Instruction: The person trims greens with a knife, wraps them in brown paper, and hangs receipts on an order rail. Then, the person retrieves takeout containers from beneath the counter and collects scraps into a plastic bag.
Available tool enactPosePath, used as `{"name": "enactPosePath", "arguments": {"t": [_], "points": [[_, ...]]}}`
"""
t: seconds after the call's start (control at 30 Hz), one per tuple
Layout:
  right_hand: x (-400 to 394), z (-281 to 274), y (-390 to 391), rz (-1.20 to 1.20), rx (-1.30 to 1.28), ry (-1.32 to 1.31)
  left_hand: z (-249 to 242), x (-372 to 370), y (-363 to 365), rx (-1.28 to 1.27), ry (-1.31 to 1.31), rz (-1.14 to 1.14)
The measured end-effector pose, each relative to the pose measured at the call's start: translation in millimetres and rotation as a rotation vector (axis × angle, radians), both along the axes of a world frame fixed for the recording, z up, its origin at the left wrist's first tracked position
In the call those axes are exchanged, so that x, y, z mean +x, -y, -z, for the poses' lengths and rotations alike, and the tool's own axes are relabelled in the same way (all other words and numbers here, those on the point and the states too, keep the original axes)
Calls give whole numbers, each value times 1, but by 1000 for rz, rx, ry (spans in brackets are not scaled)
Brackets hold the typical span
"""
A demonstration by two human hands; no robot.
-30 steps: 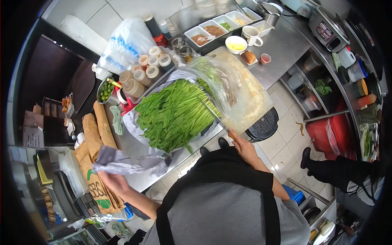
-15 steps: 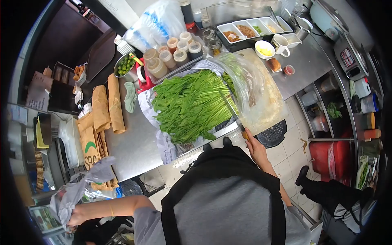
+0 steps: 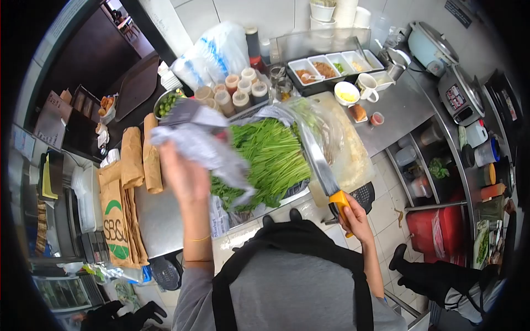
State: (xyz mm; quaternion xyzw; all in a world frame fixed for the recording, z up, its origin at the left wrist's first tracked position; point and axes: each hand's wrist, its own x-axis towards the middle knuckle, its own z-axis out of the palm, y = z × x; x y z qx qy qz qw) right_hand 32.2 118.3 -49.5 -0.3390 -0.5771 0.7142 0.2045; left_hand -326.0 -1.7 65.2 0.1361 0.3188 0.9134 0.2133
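Swung up from the lower left of the frame since the earlier view, my left hand now grips crumpled greyish-white plastic, blurred, partly hiding the leafy side of the long-stemmed green vegetables at centre. Their stem ends remain visible beside the broad steel-bladed, yellow-handled knife, its handle closed in my right hand, right of centre.
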Motion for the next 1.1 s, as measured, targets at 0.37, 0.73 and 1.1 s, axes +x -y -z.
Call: {"name": "enactPosePath", "arguments": {"t": [0.37,0.73,1.1], "points": [[-130,-61,-3,253,1090,171,50,78,-91,108,400,586],[-136,-43,-1,298,1375,338,74,90,-79,-47,190,608],[-123,-35,2,161,1509,381,81,91,-92,-275,128,533]]}}
